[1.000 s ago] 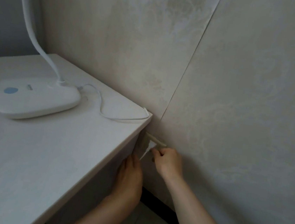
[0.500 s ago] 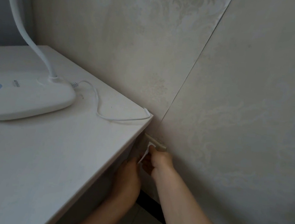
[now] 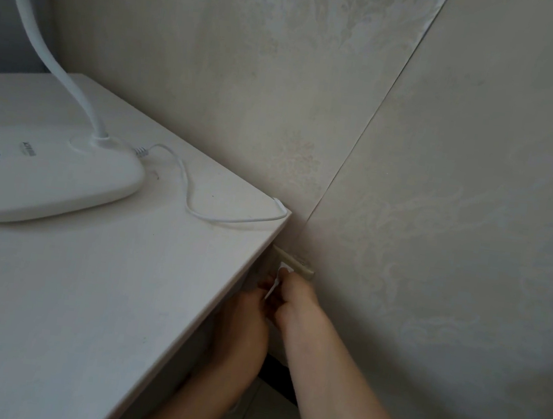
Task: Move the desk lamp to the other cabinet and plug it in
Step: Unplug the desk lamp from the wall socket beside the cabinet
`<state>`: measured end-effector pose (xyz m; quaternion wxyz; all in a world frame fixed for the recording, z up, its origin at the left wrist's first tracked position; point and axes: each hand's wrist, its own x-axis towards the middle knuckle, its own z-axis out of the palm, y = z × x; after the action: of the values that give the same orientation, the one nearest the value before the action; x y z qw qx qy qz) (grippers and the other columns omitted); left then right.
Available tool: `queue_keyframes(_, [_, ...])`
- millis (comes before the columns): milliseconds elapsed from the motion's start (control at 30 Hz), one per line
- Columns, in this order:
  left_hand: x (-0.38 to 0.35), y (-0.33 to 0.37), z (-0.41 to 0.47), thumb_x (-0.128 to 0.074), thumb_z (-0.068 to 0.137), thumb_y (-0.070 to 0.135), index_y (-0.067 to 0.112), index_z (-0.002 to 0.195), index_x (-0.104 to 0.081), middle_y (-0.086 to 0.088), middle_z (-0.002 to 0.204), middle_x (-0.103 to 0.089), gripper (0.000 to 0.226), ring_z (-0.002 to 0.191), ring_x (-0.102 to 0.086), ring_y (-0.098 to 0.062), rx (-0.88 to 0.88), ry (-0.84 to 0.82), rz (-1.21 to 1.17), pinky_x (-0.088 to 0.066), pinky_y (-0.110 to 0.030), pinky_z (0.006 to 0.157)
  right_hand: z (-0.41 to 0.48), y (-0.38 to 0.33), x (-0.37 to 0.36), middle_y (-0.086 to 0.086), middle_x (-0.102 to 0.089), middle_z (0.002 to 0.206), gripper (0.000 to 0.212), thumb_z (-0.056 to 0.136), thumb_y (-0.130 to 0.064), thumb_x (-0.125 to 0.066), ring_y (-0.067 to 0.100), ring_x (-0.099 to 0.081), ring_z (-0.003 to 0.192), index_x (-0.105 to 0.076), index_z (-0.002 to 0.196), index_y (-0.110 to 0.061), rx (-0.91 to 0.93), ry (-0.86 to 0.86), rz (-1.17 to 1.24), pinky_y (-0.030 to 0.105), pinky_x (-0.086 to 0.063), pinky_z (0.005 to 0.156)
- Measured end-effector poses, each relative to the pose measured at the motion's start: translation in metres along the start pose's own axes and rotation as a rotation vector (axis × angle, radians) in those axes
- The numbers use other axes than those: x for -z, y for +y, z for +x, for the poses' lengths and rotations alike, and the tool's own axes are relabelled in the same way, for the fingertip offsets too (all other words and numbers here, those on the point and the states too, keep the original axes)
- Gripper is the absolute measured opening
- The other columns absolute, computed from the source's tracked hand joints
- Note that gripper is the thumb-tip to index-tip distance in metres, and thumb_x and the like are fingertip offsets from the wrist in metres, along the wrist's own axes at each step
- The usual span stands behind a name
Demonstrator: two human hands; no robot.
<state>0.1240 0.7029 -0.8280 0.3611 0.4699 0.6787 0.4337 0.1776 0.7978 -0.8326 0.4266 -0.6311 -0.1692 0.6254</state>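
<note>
A white desk lamp with a blue button and a curved neck stands on the white cabinet top at the left. Its thin white cord loops across the top and drops over the corner by the wall. Below that corner a beige wall socket sits on the wall. My right hand is closed on the white plug, which is pressed against the socket. My left hand is just left of it, beside the cabinet's side, fingers around the cord below the plug.
Patterned beige wallpaper with a vertical seam covers the wall on the right. A dark skirting strip and pale floor tiles show below my arms. The cabinet's edge runs close to my left hand.
My right hand moved up and left with the plug until it met the socket. My left hand rose closer to it. The view shifted toward the lamp.
</note>
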Motion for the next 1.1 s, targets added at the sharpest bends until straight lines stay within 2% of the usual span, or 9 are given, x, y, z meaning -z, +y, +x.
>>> queue_keyframes(67, [0.001, 0.001, -0.001, -0.042, 0.092, 0.029, 0.014, 0.083, -0.067, -0.003, 0.076, -0.067, 0.031, 0.070, -0.058, -0.017, 0.022, -0.004, -0.038, -0.042, -0.029, 0.062, -0.001, 0.001, -0.001, 0.006, -0.041, 0.059, 0.035, 0.101, -0.014, -0.039, 0.016, -0.043, 0.043, -0.047, 0.068, -0.010, 0.008, 0.006, 0.019, 0.015, -0.034, 0.039])
queue_keyframes(167, [0.003, 0.004, -0.003, -0.040, 0.093, 0.030, 0.014, 0.083, -0.067, -0.002, 0.073, -0.066, 0.033, 0.072, -0.060, -0.018, 0.030, -0.003, -0.051, -0.048, -0.031, 0.067, -0.002, 0.000, -0.002, 0.007, -0.039, 0.060, 0.034, 0.101, -0.010, -0.039, 0.011, -0.041, 0.021, -0.044, 0.068, -0.010, 0.030, 0.024, 0.089, 0.009, -0.033, 0.031])
queue_keyframes(233, [0.003, 0.006, -0.003, -0.040, 0.092, 0.029, 0.015, 0.083, -0.066, -0.004, 0.075, -0.068, 0.031, 0.075, -0.064, -0.021, 0.019, 0.001, -0.039, -0.050, -0.033, 0.069, -0.003, -0.001, -0.002, 0.007, -0.039, 0.061, 0.034, 0.101, -0.007, -0.038, 0.011, -0.041, 0.022, -0.044, 0.067, -0.009, 0.039, 0.029, 0.125, 0.009, -0.033, 0.029])
queue_keyframes(367, [0.003, 0.008, -0.004, -0.040, 0.092, 0.025, 0.018, 0.081, -0.066, -0.003, 0.075, -0.068, 0.029, 0.076, -0.064, -0.019, 0.001, 0.001, -0.035, -0.052, -0.035, 0.073, -0.006, -0.001, -0.002, 0.008, -0.044, 0.062, 0.033, 0.100, -0.006, -0.039, 0.010, -0.039, 0.016, -0.046, 0.068, -0.009, 0.035, 0.033, 0.105, 0.023, -0.034, 0.040])
queue_keyframes(433, [0.004, 0.008, -0.004, -0.040, 0.092, 0.025, 0.018, 0.078, -0.065, -0.002, 0.074, -0.067, 0.029, 0.075, -0.063, -0.017, 0.004, 0.004, -0.034, -0.052, -0.034, 0.072, -0.006, -0.001, -0.002, 0.007, -0.044, 0.062, 0.033, 0.100, -0.006, -0.038, 0.009, -0.038, 0.015, -0.045, 0.068, -0.010, 0.034, 0.034, 0.110, 0.015, -0.033, 0.032])
queue_keyframes(567, [0.004, 0.008, -0.003, -0.039, 0.093, 0.027, 0.015, 0.082, -0.066, -0.002, 0.075, -0.067, 0.032, 0.072, -0.060, -0.015, -0.002, 0.008, -0.028, -0.049, -0.031, 0.068, -0.006, -0.001, -0.003, 0.008, -0.043, 0.062, 0.035, 0.101, -0.006, -0.038, 0.011, -0.039, 0.021, -0.043, 0.067, -0.009, 0.039, 0.031, 0.118, 0.009, -0.030, 0.027])
queue_keyframes(700, [0.004, 0.007, -0.003, -0.038, 0.090, 0.031, 0.016, 0.086, -0.068, -0.004, 0.081, -0.070, 0.034, 0.078, -0.064, -0.020, 0.009, 0.007, -0.013, -0.052, -0.034, 0.072, -0.005, 0.000, -0.002, 0.009, -0.042, 0.061, 0.033, 0.102, -0.009, -0.038, 0.017, -0.039, 0.048, -0.044, 0.069, -0.010, 0.031, 0.018, 0.107, 0.008, -0.030, 0.028])
queue_keyframes(800, [0.003, 0.007, -0.003, -0.038, 0.091, 0.033, 0.016, 0.088, -0.068, -0.004, 0.083, -0.071, 0.035, 0.081, -0.065, -0.020, 0.016, 0.011, -0.012, -0.051, -0.033, 0.072, -0.002, 0.001, -0.002, 0.012, -0.043, 0.061, 0.031, 0.101, -0.010, -0.040, 0.020, -0.040, 0.050, -0.045, 0.070, -0.008, 0.025, 0.021, 0.072, 0.008, -0.033, 0.029])
queue_keyframes(1100, [0.005, 0.013, -0.005, -0.039, 0.090, 0.027, 0.021, 0.091, -0.070, -0.004, 0.089, -0.071, 0.031, 0.088, -0.066, -0.024, 0.045, -0.008, 0.014, -0.051, -0.032, 0.072, -0.001, 0.001, -0.002, 0.012, -0.047, 0.065, 0.030, 0.100, -0.007, -0.043, 0.021, -0.046, 0.053, -0.048, 0.070, -0.007, 0.057, 0.038, 0.051, 0.024, -0.039, 0.038])
